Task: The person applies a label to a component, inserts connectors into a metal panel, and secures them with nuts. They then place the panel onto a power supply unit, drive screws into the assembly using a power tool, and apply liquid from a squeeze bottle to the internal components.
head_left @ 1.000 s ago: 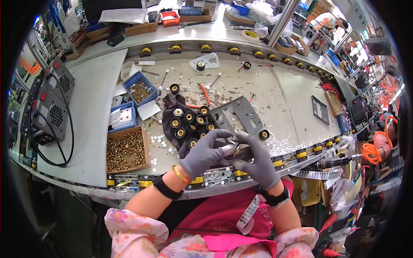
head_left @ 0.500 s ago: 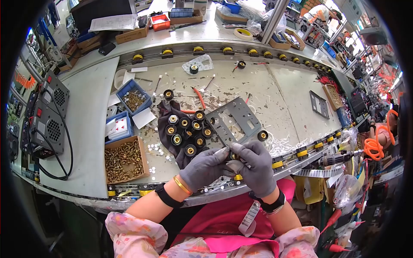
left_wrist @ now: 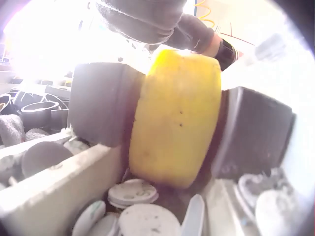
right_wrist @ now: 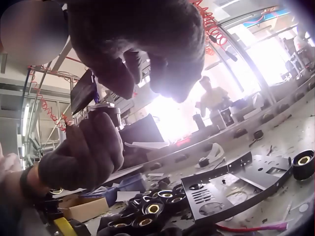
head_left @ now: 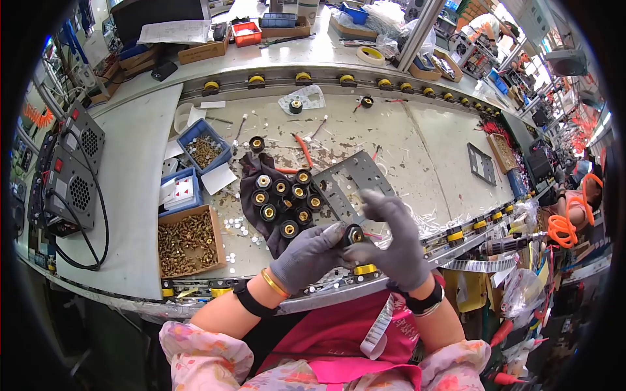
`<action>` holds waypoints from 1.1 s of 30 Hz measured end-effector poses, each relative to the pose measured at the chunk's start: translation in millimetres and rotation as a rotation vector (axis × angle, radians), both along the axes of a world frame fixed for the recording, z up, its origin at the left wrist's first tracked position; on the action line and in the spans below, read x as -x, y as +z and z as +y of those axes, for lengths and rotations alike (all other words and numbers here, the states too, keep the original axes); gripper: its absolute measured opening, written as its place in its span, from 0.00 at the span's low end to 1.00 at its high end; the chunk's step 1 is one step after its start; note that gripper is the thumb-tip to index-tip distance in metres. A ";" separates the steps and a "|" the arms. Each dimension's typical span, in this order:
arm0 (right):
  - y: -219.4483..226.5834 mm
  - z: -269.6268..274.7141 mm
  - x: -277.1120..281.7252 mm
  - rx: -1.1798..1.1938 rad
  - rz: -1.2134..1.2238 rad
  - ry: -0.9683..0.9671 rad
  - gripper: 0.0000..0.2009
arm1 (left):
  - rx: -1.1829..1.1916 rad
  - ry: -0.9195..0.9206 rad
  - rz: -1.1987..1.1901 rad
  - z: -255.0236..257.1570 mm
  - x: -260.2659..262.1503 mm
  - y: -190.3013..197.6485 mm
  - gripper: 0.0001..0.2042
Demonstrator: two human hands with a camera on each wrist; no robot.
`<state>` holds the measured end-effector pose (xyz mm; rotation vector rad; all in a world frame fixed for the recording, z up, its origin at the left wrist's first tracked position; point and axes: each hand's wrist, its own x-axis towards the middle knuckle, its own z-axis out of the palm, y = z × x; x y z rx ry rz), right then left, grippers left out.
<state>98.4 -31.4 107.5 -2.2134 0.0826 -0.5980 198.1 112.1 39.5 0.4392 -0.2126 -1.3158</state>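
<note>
My gloved left hand (head_left: 305,259) pinches a black round socket with a brass centre (head_left: 353,233) between thumb and fingers, above the bench's front rail. In the right wrist view the socket (right_wrist: 109,112) stands on top of the left fist. My gloved right hand (head_left: 398,251) hovers just right of it, thumb and fingers spread apart with nothing between them. Behind the hands, several similar sockets (head_left: 281,188) sit upright on a dark cloth (head_left: 250,220). A grey slotted metal plate (head_left: 362,171) lies beside them. A yellow roller (left_wrist: 177,118) fills the left wrist view.
A cardboard box (head_left: 220,238) of brass fittings stands left, with blue bins (head_left: 225,155) behind it. White cable ties (head_left: 427,228) and white discs (head_left: 242,229) are scattered about. A roller rail (head_left: 456,236) runs along the front edge. Black power units (head_left: 72,156) stand far left.
Both hands were close together around the socket. The right hand has now let go and drawn back to the right with fingers spreading; the left keeps its hold.
</note>
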 end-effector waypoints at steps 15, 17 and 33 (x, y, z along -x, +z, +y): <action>-10.3 4.1 -11.3 0.095 -0.027 0.038 0.22 | 0.039 0.020 0.062 -1.7 -8.0 -14.4 0.15; -15.1 4.3 -12.2 0.145 0.049 0.064 0.19 | 0.062 0.018 0.054 -0.3 -9.5 -13.1 0.14; -16.1 -1.0 -20.5 0.204 -0.157 0.002 0.09 | 0.011 0.117 0.192 -8.9 -16.1 -34.3 0.14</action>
